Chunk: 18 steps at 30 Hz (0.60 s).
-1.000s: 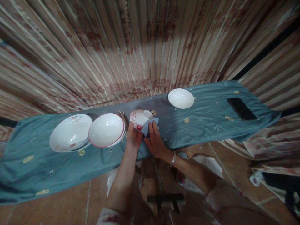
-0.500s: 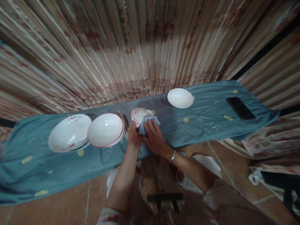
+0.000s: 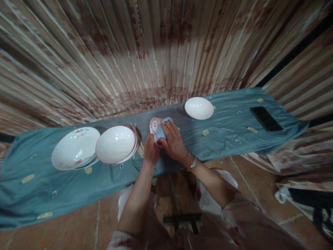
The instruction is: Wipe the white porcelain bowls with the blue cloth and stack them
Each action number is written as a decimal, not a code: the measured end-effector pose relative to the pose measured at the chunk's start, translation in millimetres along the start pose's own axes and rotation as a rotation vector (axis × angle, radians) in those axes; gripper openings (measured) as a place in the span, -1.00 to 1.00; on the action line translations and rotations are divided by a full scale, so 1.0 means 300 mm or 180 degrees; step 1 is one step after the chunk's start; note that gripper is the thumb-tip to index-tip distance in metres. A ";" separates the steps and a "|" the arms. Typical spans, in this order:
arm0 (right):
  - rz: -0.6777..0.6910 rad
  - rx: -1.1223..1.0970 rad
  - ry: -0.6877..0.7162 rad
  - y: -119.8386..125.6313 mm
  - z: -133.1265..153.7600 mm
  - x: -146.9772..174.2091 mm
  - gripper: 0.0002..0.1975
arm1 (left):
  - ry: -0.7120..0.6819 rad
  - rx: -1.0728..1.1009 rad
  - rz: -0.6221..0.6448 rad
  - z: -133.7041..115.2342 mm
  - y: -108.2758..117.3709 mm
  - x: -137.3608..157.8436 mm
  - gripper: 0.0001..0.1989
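Patterned bowl held tilted between two hands, blue cloth over its side

The patterned bowl [image 3: 154,125] is near the middle of the surface [image 3: 223,130], between the two hands; whether it rests there or is lifted just clear, I cannot tell. Being round, it has no long side. It is tipped so that the red-printed outer wall faces up, while its mouth is turned out of sight, seemingly down and leftward. The foot end lies toward the right, under the blue cloth [image 3: 161,131].

The left hand [image 3: 151,151] has a narrow grip on the bowl's near left edge, thumb on the wall and other fingers mostly hidden. The right hand [image 3: 174,142] lies over the cloth, fingers close together, holding it against the bowl. A bracelet [image 3: 192,163] circles the right wrist.

The surface is long and narrow, covered in rumpled blue-green fabric with yellow motifs. Chopsticks [image 3: 137,139] lie just left of the hands, beside a stack topped by a red-rimmed bowl [image 3: 116,144]; left of that, a large floral bowl [image 3: 75,149] tops another stack. Right of the hands, near the far edge, stands a white bowl [image 3: 199,108]; toward the right end lies a dark phone [image 3: 265,118].

Pleated, flower-printed curtains [image 3: 166,52] hang behind, above a brown tiled floor [image 3: 109,215].
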State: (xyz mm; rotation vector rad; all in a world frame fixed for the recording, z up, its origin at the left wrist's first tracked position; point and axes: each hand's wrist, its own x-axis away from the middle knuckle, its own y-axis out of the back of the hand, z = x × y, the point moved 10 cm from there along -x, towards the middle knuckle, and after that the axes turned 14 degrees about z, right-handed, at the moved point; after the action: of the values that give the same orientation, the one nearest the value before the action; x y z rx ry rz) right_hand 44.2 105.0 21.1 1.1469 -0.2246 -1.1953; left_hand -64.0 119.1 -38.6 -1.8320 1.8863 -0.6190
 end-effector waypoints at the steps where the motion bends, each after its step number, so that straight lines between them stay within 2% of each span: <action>1: -0.0019 -0.0022 -0.0016 0.004 -0.006 -0.005 -0.43 | 0.0026 -0.0037 0.0027 0.002 -0.003 0.000 -0.80; 10: -0.0097 -0.0597 -0.0367 0.024 -0.097 -0.038 -0.45 | 0.0051 -0.0127 0.0177 -0.002 -0.025 0.007 -0.75; 18: -0.0263 -0.1384 -0.0767 0.012 -0.163 -0.019 -0.33 | 0.0023 -0.0077 0.0132 -0.009 -0.034 0.008 -0.75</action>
State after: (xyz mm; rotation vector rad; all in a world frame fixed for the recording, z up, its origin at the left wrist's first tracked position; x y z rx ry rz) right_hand 77.1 137.5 3.6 0.6388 -0.0917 -1.3749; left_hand -57.4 116.4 -30.3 -1.8031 1.9393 -0.5920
